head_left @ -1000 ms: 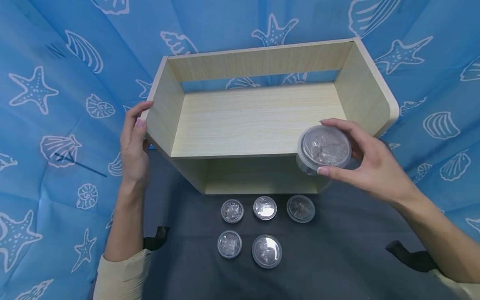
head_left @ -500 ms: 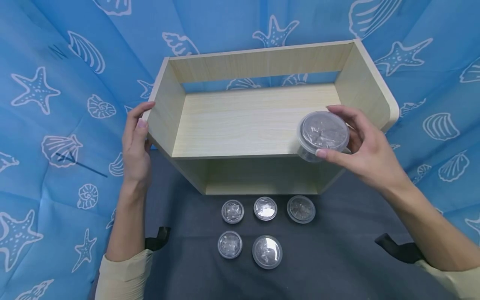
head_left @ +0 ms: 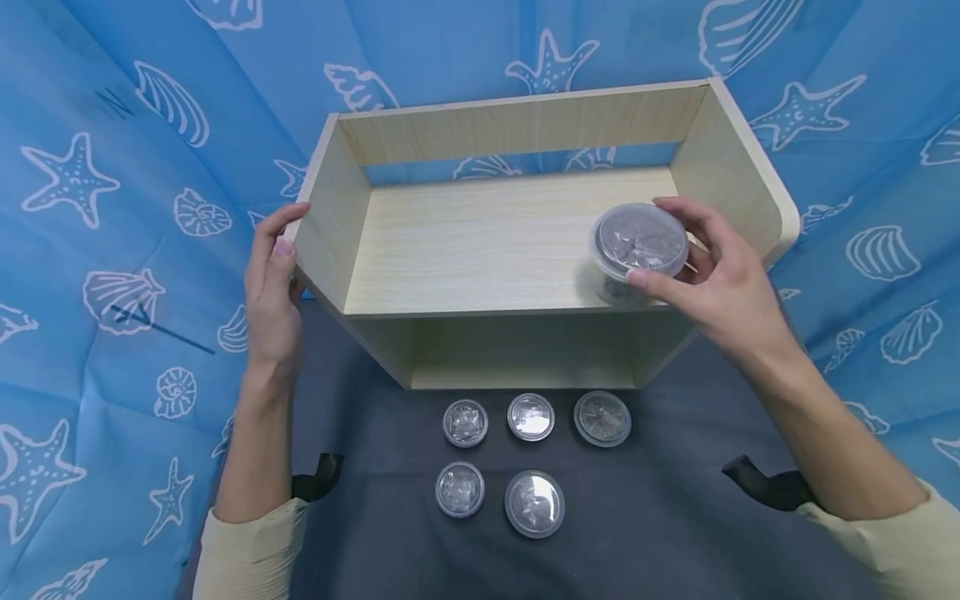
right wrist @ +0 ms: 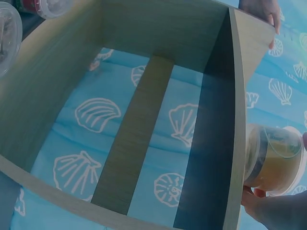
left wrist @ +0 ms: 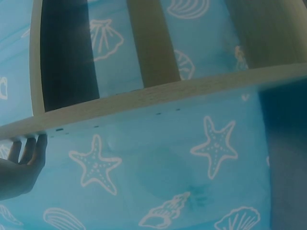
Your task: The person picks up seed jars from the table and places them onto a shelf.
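My right hand (head_left: 731, 275) grips a round, clear plastic tub (head_left: 641, 237) by its side, thumb in front and fingers behind. The tub is upright above the right part of the upper board of a pale wooden shelf unit (head_left: 480, 250). In the right wrist view, the tub (right wrist: 276, 160) shows yellowish-brown contents, its base right at the board. My left hand (head_left: 272, 287) touches the front edge of the unit's left side panel with index finger and thumb. In the left wrist view, its fingers (left wrist: 29, 151) lie nearly straight against that panel's outer face.
Several smaller lidded tubs, among them one at the front (head_left: 534, 503) and one at the right (head_left: 602, 418), stand on the dark cloth (head_left: 645, 542) before the unit. A blue seashell-patterned curtain (head_left: 465, 50) hangs behind. The unit's lower compartment (head_left: 525, 350) faces me.
My right hand has carried the tub backward, from in front of the upper board's edge to over the board. The left hand and the smaller tubs stay in place.
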{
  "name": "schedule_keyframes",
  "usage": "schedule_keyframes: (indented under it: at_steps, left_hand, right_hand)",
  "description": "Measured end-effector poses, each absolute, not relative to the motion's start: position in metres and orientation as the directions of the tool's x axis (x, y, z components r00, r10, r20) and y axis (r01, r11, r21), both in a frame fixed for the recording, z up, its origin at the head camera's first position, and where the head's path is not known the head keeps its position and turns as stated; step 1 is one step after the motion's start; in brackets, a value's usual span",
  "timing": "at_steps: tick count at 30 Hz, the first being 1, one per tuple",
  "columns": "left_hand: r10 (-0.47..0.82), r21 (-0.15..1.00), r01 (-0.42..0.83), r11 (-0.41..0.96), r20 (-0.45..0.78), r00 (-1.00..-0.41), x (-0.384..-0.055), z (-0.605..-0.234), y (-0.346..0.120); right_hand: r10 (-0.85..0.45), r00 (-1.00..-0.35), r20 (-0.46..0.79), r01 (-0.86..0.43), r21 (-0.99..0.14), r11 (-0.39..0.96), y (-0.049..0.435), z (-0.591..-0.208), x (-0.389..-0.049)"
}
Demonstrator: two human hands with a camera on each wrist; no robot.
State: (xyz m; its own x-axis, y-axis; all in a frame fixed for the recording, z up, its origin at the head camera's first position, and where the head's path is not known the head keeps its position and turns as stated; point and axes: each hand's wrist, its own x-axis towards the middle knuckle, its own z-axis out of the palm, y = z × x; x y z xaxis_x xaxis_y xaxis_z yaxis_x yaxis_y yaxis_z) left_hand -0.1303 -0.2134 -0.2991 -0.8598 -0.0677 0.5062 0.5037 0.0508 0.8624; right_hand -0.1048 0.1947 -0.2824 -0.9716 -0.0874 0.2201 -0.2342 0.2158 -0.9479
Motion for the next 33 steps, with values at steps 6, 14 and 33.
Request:
schedule_keyframes:
  at_steps: [6, 14, 33]
  left_hand:
    - [-0.074, 0.864, 0.503, 0.039, 0.504, -0.86, -0.131, -0.3, -0.213]
    - [-0.083, 0.863, 0.504, 0.042, 0.506, -0.859, -0.131, -0.3, -0.212]
    - [-0.094, 0.86, 0.507, 0.051, 0.509, -0.855, -0.132, -0.302, -0.21]
  right_hand:
    - [-0.069, -0.969, 0.236, -0.246, -0.947, 0.208, 0.191, -0.287, -0.111]
    - [-0.044, -0.966, 0.257, -0.26, -0.961, 0.099, 0.188, -0.296, -0.118]
    - [-0.067, -0.969, 0.236, -0.245, -0.953, 0.179, 0.191, -0.3, -0.122]
